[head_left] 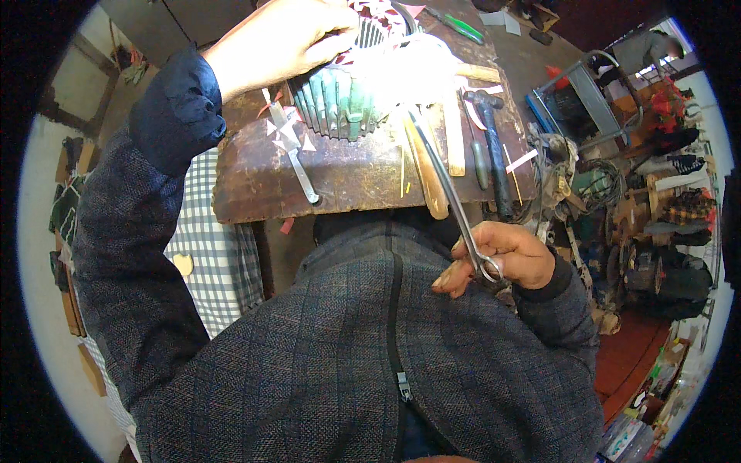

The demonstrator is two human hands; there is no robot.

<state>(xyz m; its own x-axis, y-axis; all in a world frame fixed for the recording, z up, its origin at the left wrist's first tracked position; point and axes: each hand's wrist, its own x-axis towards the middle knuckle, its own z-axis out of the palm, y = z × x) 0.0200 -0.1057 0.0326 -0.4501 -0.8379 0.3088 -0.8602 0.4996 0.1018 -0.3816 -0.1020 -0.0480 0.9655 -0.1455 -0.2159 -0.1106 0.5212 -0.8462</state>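
Note:
A green finned electric motor housing (pixel 336 104) rests on the brown wooden table (pixel 255 185), with red-and-white strips showing round its far opening. At that opening is my left hand (pixel 297 38), fingers bent and pressed together; what they hold, if anything, is hidden. Bright glare washes out the area just right of the hand. My right hand (pixel 509 258) is beyond the table's near edge, closed around the ring handles of long metal scissors (pixel 441 170). Their shut shanks point up and left toward the housing, and the tips are lost in the glare.
A knife (pixel 302 176) and paper scraps (pixel 282 127) lie left of the housing. To its right are wooden sticks (pixel 454 143), a hammer (pixel 498 158) and a dark-handled tool (pixel 479 162). Green-handled pliers (pixel 463 28) lie farther back. A metal-framed cart (pixel 590 100) stands beyond; another person is at far right.

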